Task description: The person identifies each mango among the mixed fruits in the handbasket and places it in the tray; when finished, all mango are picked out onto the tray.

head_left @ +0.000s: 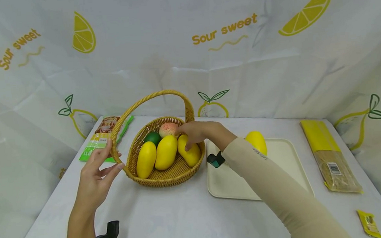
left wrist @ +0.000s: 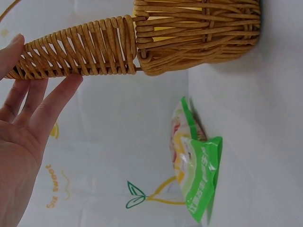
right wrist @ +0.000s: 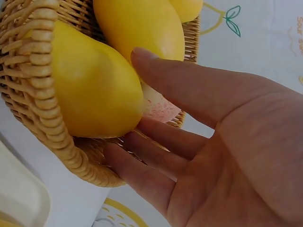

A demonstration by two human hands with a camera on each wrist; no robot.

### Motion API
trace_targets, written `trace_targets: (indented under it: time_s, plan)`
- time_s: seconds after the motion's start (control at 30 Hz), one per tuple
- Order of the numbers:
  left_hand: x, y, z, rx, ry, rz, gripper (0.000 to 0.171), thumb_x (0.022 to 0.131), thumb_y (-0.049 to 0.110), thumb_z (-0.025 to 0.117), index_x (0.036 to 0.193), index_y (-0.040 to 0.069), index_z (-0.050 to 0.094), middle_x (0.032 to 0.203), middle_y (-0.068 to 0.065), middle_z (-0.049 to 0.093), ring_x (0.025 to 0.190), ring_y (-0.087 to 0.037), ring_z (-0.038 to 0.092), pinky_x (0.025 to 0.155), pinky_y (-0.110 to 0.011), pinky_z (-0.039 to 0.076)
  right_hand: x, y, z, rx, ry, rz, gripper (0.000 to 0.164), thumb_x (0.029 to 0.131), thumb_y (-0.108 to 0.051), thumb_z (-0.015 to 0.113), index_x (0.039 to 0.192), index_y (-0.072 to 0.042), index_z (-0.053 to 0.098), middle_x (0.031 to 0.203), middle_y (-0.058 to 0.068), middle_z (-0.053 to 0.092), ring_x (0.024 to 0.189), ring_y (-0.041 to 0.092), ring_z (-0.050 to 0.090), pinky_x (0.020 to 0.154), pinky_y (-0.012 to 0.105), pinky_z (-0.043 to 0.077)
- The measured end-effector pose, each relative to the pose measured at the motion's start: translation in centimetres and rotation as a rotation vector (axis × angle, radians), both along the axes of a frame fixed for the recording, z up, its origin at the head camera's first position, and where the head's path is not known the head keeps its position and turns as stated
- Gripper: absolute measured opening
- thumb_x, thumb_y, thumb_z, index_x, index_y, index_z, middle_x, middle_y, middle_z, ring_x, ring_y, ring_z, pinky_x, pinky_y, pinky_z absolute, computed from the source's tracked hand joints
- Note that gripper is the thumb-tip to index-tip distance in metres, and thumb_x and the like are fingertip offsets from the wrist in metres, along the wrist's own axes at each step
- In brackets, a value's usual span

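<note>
Steady the basket (head_left: 172,181) w/ your L hand (head_left: 95,175) pinching its handle (head_left: 161,93) ctr-left, and align your R hand (head_left: 196,131) (can't tell if gripping) squarely on its right-hand mango (head_left: 191,157), ctr frame.

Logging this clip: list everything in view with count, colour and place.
Table: 1, white, foreground
Backdrop: 1, white with lemon prints, behind table
Tray: 1, cream, right of centre
Basket: 1, tan wicker, left of tray
Yellow fruits: 4, yellow, three in basket, one on tray
Green fruit: 1, green, in basket
Pink fruit: 1, pink, in basket
Green packet: 1, green and brown, left of basket
Long pack: 1, yellow and tan, right of tray
Small packet: 1, yellow, near-right corner
Wrist mounts: 2, black, at wrists
Sleeves: 2, beige, on arms
Left hand: 1, bare, holding basket's handle
Right hand: 1, bare, at basket's rightmost yellow fruit; grip unclear
</note>
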State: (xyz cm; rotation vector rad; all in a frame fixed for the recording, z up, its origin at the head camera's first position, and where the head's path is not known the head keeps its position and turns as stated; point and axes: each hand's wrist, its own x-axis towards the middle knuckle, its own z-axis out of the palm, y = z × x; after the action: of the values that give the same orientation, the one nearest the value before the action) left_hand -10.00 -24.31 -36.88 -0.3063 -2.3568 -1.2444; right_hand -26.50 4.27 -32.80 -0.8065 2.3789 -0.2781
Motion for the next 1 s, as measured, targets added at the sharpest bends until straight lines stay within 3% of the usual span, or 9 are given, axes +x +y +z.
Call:
trace_targets:
  time_s: [0.37,0.5,0.67,1.0]
  plan:
    - [0.0,0.0,-0.2,0.017,0.011,-0.018,0.086,0.081,-0.018,0.072,0.154,0.017,0.044,0.115,0.027,0.052,0.107,0.011,0.056,0.081,-0.003,0.054,-0.1,-0.4,-1.0,-0.008,-0.026,-0.033,0.056,0.094,-0.026,0.074,0.145,-0.014,0.055,0.151,0.006,0.054,0.137,0.023,0.049,0.120,0.042,0.043]
    - [0.0,0.0,-0.2,0.020,0.014,-0.023,0.086,0.081,-0.019,0.072,0.154,0.017,0.044,0.115,0.026,0.052,0.107,0.011,0.056,0.081,-0.003,0.054,0.0,-0.6,-1.1,-0.003,-0.043,-0.053,0.056,0.094,-0.027,0.074,0.145,-0.014,0.055,0.150,0.006,0.053,0.130,0.022,0.051,0.114,0.040,0.049]
    - [-0.1,0.0,-0.2,0.017,0.025,-0.031,0.086,0.080,-0.020,0.072,0.154,0.016,0.044,0.115,0.025,0.052,0.106,0.011,0.057,0.081,-0.004,0.055,0.2,-0.5,-1.3,-0.005,-0.099,-0.086,0.055,0.095,-0.029,0.073,0.145,-0.016,0.055,0.151,0.007,0.051,0.119,0.021,0.056,0.096,0.033,0.058]
    - [0.0,0.0,-0.1,0.012,0.005,-0.016,0.085,0.082,-0.017,0.072,0.154,0.018,0.044,0.114,0.026,0.052,0.106,0.011,0.056,0.081,-0.003,0.054,-0.2,-0.3,-2.1,-0.045,-0.198,-0.122,0.055,0.097,-0.028,0.071,0.147,-0.017,0.051,0.156,0.009,0.043,0.100,0.020,0.067,0.078,0.027,0.064]
